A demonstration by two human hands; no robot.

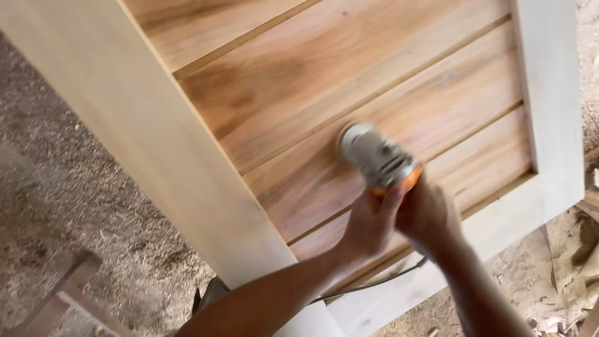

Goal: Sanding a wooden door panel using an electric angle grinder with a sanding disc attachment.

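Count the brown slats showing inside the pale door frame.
5 slats: top-left corner, next down, under the grinder head, lower, and bottom, mostly behind both hands. More may lie out of frame.

Woodworking shop: sawdust floor (75,187), wooden door panel (349,81).

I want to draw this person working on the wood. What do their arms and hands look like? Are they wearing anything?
Both arms are bare as far as the picture shows: no sleeves in view. The left hand and right hand wear no gloves, and no rings, watch or bracelets show. The forearms are lean and come in from the bottom edge. The picture is a bit blurred, so tiny marks cannot be told.
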